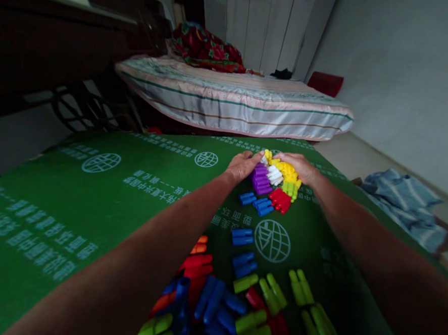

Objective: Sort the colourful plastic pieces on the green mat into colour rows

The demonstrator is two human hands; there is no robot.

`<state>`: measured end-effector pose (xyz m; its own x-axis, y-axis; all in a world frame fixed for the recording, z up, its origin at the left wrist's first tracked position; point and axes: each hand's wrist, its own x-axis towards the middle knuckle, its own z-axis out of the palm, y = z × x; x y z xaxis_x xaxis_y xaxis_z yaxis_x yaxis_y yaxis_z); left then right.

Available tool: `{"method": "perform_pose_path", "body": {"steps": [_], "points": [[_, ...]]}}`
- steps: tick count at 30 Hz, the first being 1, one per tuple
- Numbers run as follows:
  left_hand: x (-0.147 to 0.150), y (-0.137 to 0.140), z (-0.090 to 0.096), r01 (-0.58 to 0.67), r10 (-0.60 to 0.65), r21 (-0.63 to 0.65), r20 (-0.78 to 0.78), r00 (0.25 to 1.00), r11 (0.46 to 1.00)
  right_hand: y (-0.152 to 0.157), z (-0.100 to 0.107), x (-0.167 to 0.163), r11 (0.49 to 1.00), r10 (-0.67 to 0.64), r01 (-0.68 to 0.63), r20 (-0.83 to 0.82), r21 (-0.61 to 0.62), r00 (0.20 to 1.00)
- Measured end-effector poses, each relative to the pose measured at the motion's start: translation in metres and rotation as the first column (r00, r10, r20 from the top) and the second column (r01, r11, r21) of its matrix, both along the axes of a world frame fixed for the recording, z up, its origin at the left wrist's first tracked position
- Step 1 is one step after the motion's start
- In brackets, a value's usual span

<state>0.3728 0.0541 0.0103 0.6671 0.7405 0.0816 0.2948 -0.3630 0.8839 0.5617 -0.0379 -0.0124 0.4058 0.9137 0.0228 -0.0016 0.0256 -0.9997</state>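
Stretched out to one o'clock over the green board (111,211), holding the block cluster (275,175) between two hands: at its ten with the left hand (244,166), half-curled on the edge; at its two with the right hand (298,165), bent over the yellow pieces (286,170), apparently bracing both sides at once. Hard to be sure of the far fingertips in this dimness. Down at seven, loose blocks (211,303), presumably heaped for easy reach.

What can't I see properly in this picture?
In the head view:
Right hand: some fingers hidden behind yellow tubular plastic blocks.
Orange tubular plastic block: partly covered by left forearm.
Nearest lime-green tubular plastic blocks: cut off by bottom edge.
Far white lettering: too small to read.
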Motion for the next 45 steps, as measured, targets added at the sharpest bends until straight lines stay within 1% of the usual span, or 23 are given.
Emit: {"method": "perform_pose_path", "body": {"steps": [3,5,7,8,9,10,12,13,14,15,17,19,21,23,25,26,29,32,35,37,39,41,45], "points": [[-0.01,0.001,-0.001,0.023,-0.023,-0.015,0.003,1.0,1.0,-0.011,0.001,-0.031,0.998,0.065,-0.064,-0.019,0.03,0.998],[-0.02,0.001,-0.002,0.023,-0.023,-0.032,0.012,1.0,0.999,-0.024,0.003,-0.053,0.994,0.107,-0.107,-0.019,0.014,0.994],[-0.031,0.0,-0.001,0.024,-0.022,-0.054,0.027,0.999,0.998,-0.035,0.008,-0.069,0.988,0.154,-0.153,0.036,-0.022,0.987],[-0.037,-0.001,-0.001,0.027,-0.025,-0.067,0.035,0.999,0.997,-0.038,0.011,-0.072,0.988,0.157,-0.156,0.109,-0.019,0.982],[-0.042,-0.002,0.0,0.032,-0.029,-0.081,0.044,0.999,0.996,-0.036,0.014,-0.072,0.991,0.127,-0.131,0.21,0.008,0.969],[-0.046,-0.004,0.001,0.037,-0.033,-0.093,0.054,0.998,0.995,-0.031,0.017,-0.069,0.995,0.059,-0.082,0.325,0.059,0.944],[-0.053,-0.007,0.003,0.042,-0.034,-0.113,0.074,0.997,0.993,-0.011,0.02,-0.054,0.979,-0.155,0.063,0.509,0.193,0.847],[-0.055,-0.009,0.003,0.04,-0.03,-0.119,0.084,0.996,0.992,0.003,0.019,-0.045,0.967,-0.234,0.131,0.554,0.22,0.799],[-0.057,-0.011,0.003,0.034,-0.022,-0.125,0.093,0.995,0.992,0.018,0.017,-0.037,0.957,-0.285,0.195,0.577,0.214,0.765],[-0.059,-0.012,0.003,0.026,-0.013,-0.131,0.1,0.995,0.991,0.031,0.013,-0.03,0.959,-0.283,0.235,0.588,0.159,0.758],[-0.061,-0.015,0.002,0.013,0.004,-0.15,0.11,0.994,0.989,0.05,0.003,-0.026,0.972,-0.221,0.23,0.567,0.056,0.794],[-0.064,-0.018,0.001,0.004,0.018,-0.18,0.12,0.993,0.984,0.054,-0.007,-0.031,0.988,-0.146,0.149,0.519,0.036,0.843],[-0.066,-0.022,0.0,0.001,0.029,-0.211,0.138,0.99,0.978,0.042,-0.013,-0.043,0.996,-0.08,0.053,0.459,0.072,0.885],[-0.068,-0.027,0.001,-0.003,0.042,-0.243,0.155,0.987,0.97,0.022,-0.013,-0.054,0.997,-0.011,-0.02,0.389,0.077,0.921],[-0.069,-0.034,0.003,-0.012,0.058,-0.278,0.159,0.986,0.961,0.001,-0.009,-0.065,0.997,0.033,-0.052,0.319,0.052,0.947],[-0.069,-0.037,0.004,-0.021,0.069,-0.295,0.156,0.985,0.955,-0.008,-0.006,-0.07,0.998,0.032,-0.047,0.289,0.043,0.957],[-0.069,-0.048,0.008,-0.059,0.114,-0.354,0.136,0.984,0.933,-0.024,0.001,-0.088,0.998,-0.035,0.023,0.207,0.057,0.978],[-0.069,-0.054,0.013,-0.103,0.165,-0.435,0.105,0.981,0.895,-0.028,0.006,-0.109,0.995,-0.082,0.076,0.084,0.069,0.993],[-0.075,-0.059,0.022,-0.157,0.21,-0.522,0.045,0.977,0.838,-0.027,0.009,-0.13,0.993,-0.108,0.112,-0.094,0.039,0.99],[-0.084,-0.062,0.03,-0.172,0.209,-0.573,-0.001,0.978,0.801,-0.029,0.012,-0.142,0.994,-0.101,0.105,-0.173,0.014,0.98],[-0.097,-0.068,0.039,-0.164,0.18,-0.613,-0.036,0.983,0.773,-0.033,0.017,-0.155,0.997,-0.071,0.072,-0.196,0.0,0.978],[-0.114,-0.076,0.049,-0.149,0.147,-0.636,-0.056,0.988,0.757,-0.04,0.025,-0.168,0.999,-0.035,0.034,-0.18,-0.005,0.983],[-0.153,-0.096,0.065,-0.112,0.103,-0.646,-0.051,0.993,0.755,-0.057,0.041,-0.199,0.998,0.055,-0.058,-0.117,-0.023,0.992]]}}
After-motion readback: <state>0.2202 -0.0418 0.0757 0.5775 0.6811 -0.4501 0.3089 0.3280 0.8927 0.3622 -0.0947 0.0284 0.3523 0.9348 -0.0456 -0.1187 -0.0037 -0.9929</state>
